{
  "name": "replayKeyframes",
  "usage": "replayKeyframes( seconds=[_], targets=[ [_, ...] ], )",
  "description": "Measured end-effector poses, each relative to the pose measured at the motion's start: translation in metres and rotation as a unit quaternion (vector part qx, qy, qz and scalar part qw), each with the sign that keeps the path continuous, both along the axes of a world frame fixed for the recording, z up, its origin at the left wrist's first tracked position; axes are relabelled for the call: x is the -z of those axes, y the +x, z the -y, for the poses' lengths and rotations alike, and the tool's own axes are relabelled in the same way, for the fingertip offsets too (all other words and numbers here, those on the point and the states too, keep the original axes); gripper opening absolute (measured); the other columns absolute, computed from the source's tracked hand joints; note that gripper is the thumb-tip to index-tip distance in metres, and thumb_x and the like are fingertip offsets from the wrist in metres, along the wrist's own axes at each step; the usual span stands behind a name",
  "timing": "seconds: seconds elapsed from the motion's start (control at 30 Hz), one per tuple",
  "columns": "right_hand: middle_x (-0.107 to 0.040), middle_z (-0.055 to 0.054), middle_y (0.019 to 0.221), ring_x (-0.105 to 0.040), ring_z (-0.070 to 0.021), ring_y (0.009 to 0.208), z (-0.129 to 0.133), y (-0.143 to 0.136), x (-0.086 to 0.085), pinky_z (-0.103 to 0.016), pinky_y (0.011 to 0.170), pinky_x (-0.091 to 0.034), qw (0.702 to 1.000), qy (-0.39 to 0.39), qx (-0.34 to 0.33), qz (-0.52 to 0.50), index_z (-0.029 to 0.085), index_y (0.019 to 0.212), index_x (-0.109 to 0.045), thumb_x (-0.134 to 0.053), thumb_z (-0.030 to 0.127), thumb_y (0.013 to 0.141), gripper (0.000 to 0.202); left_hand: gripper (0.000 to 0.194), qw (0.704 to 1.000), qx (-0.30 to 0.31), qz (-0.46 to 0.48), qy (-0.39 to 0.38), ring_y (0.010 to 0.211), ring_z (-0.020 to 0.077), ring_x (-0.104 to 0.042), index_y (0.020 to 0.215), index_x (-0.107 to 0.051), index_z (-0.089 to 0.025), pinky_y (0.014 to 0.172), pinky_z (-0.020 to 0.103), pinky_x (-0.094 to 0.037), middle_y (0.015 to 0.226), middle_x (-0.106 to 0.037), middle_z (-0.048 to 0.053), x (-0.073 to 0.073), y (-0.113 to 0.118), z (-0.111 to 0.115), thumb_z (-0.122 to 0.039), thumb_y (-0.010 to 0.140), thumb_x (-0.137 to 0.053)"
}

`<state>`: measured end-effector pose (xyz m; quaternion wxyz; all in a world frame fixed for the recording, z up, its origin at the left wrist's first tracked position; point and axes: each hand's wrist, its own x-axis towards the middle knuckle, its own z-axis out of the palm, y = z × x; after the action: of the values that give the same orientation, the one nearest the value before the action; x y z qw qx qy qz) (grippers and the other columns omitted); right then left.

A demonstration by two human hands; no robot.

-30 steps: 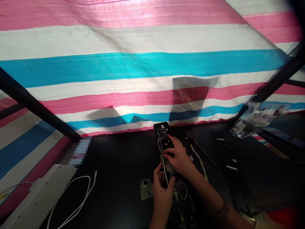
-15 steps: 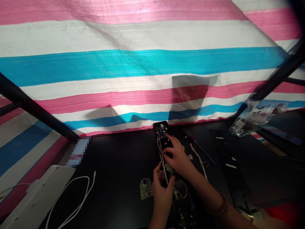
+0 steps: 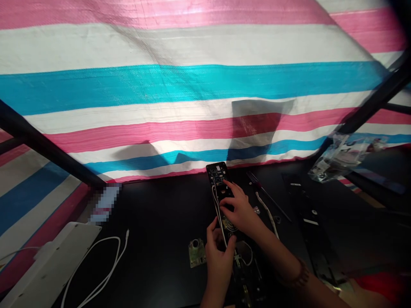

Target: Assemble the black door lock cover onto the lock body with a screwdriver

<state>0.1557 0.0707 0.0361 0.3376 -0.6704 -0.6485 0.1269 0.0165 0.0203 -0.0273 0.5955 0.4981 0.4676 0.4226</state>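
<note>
A long black device casing (image 3: 209, 168) lies open on the dark table, with a circuit board (image 3: 218, 176) at its far end. White cables (image 3: 215, 201) run along its left side. My left hand (image 3: 220, 252) is curled at the casing's lower left, fingers on its left edge and thumb across its near part. Over the middle of the casing is my right hand (image 3: 239, 207), index finger reaching to the board, thumb and another finger closed together beside the cables. What they pinch is too small to make out. A small green circuit board (image 3: 196, 253) with a round black part lies left of my left hand.
Right of the casing lie a screwdriver (image 3: 269, 196), a braided pale cable (image 3: 267, 211) and a long black panel (image 3: 310, 231). A plastic bag of parts (image 3: 340, 156) is at the far right. At left stand a white power strip (image 3: 61, 265) and a white cord (image 3: 109, 273). Striped sheeting hangs behind.
</note>
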Motion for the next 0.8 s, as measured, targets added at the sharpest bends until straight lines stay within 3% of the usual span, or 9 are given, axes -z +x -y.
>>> replayKeyframes(
  seconds=[0.37, 0.6, 0.8],
  targets=[
    [-0.037, -0.011, 0.159, -0.031, -0.0389, 0.145, -0.001, -0.005, -0.001, -0.061, 0.103, -0.038, 0.999, -0.006, 0.016, 0.036, 0.021, 0.078, -0.068, -0.063, 0.014, 0.082, 0.009, 0.059, 1.000, 0.003, 0.003, 0.005, 0.092, 0.0215, -0.068, 0.140, -0.043, -0.022, 0.077, 0.030, -0.051, 0.104, -0.069, 0.008, 0.003, 0.001, 0.000, -0.036, 0.089, -0.068],
    [-0.036, -0.013, 0.160, -0.030, -0.0392, 0.146, 0.002, -0.012, -0.001, -0.060, 0.103, -0.037, 0.997, 0.005, 0.033, 0.065, 0.020, 0.074, -0.063, -0.062, 0.014, 0.081, 0.009, 0.059, 1.000, -0.005, -0.013, 0.025, 0.071, 0.0157, -0.061, 0.140, -0.045, -0.022, 0.066, 0.026, -0.046, 0.079, -0.061, -0.001, 0.004, 0.001, -0.001, -0.036, 0.088, -0.069],
    [-0.038, -0.013, 0.158, -0.030, -0.0381, 0.146, 0.003, -0.012, 0.002, -0.060, 0.103, -0.038, 0.997, 0.016, 0.040, 0.064, 0.020, 0.075, -0.062, -0.062, 0.014, 0.081, 0.008, 0.060, 1.000, -0.001, -0.011, 0.022, 0.081, 0.0188, -0.065, 0.140, -0.044, -0.022, 0.071, 0.027, -0.049, 0.086, -0.065, 0.002, 0.003, 0.001, -0.001, -0.038, 0.088, -0.069]
  ],
)
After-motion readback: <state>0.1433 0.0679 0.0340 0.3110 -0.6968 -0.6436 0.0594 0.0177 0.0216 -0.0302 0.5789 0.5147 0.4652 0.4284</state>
